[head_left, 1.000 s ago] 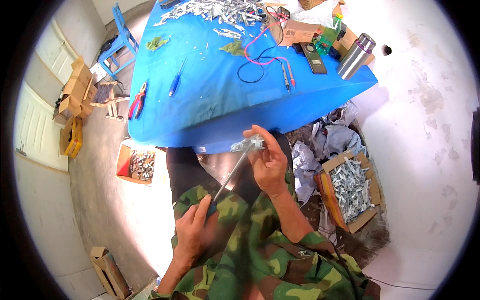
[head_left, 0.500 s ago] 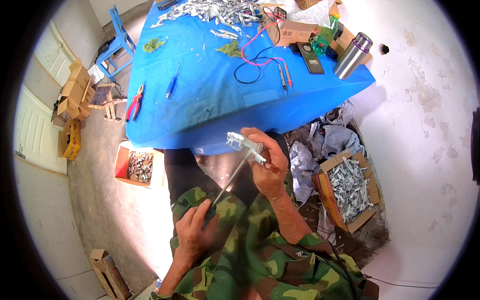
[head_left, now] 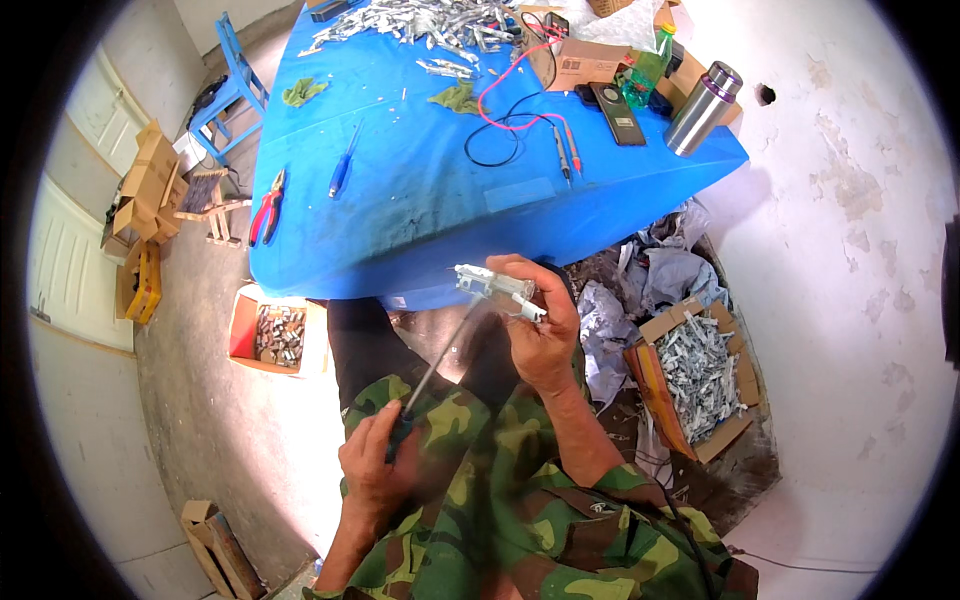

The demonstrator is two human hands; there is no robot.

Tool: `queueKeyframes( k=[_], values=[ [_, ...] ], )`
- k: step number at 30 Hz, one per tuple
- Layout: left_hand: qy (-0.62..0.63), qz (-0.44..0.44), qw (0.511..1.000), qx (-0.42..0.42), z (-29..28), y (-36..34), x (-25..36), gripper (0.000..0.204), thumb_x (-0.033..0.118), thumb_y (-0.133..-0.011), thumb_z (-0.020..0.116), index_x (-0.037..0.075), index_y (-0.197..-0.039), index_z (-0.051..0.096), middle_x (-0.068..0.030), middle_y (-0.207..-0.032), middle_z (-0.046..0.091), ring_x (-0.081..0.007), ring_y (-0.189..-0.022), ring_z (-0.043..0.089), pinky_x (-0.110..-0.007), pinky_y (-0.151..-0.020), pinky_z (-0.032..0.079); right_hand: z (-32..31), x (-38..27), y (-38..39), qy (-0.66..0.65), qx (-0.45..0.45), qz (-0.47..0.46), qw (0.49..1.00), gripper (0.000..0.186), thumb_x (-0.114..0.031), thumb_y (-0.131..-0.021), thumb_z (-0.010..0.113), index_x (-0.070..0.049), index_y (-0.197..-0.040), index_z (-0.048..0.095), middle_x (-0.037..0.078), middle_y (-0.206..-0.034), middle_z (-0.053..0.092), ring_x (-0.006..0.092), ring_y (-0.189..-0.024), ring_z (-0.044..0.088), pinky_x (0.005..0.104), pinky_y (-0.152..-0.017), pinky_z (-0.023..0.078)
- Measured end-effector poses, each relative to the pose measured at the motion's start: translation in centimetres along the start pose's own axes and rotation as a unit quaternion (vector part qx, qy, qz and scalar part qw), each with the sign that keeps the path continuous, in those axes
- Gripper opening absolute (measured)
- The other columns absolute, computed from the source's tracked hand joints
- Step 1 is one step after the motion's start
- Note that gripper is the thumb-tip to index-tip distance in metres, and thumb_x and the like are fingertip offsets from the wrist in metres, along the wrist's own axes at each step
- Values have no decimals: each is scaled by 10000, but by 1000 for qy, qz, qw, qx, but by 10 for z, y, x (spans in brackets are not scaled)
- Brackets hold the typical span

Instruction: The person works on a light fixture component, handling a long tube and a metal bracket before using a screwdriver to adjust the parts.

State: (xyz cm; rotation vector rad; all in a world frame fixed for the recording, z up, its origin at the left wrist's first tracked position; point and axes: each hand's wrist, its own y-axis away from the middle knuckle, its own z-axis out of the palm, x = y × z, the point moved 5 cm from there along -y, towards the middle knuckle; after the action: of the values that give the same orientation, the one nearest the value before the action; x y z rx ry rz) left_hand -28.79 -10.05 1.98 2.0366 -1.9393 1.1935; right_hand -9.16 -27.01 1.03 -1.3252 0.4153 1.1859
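My right hand [head_left: 545, 335] grips a small pale, partly clear assembly [head_left: 500, 288] of silvery-white parts, held above my lap just off the table's near edge. In my left hand [head_left: 375, 455] is a screwdriver [head_left: 438, 362], its dark handle mostly hidden by my fingers. The long metal shaft slants up to the right, and its tip meets or lies just beneath the assembly's underside; the exact contact cannot be made out.
On the blue-covered table [head_left: 400, 190] lie red-handled pliers [head_left: 268, 210], a blue screwdriver [head_left: 343, 172], meter probes [head_left: 567, 158], a phone [head_left: 618, 115], a steel flask [head_left: 704, 110] and piled metallic pieces [head_left: 425, 22]. Boxes of parts stand at left [head_left: 240, 335] and right [head_left: 655, 400].
My left hand and the screwdriver have shifted slightly down and left. The assembly has turned a little in my right hand and moved slightly to the right.
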Motion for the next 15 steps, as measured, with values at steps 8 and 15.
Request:
queueKeyframes(
  k=[8, 15],
  values=[
    [32, -194, 980, 22, -5, -28, -58, 386, 98, -938, 714, -20, -1294, 621, -118, -905, 697, -185, -807, 668, -317, -742, 532, -14, 27, -3, -100, 60, 141, 983, 369, 26, -985, 611, 27, -1343, 523, 135, -1225, 677, 187, -1101, 655, 338, -959, 544],
    [-13, -163, 986, 44, -8, -90, -115, 346, 155, -925, 716, 0, -1228, 657, -182, -1007, 729, -297, -888, 718, -382, -822, 541, -56, 77, 17, -124, 179, 284, 934, 277, -138, -1029, 632, -44, -1285, 590, 83, -1152, 691, 144, -947, 677, 261, -763, 569]
  ],
)
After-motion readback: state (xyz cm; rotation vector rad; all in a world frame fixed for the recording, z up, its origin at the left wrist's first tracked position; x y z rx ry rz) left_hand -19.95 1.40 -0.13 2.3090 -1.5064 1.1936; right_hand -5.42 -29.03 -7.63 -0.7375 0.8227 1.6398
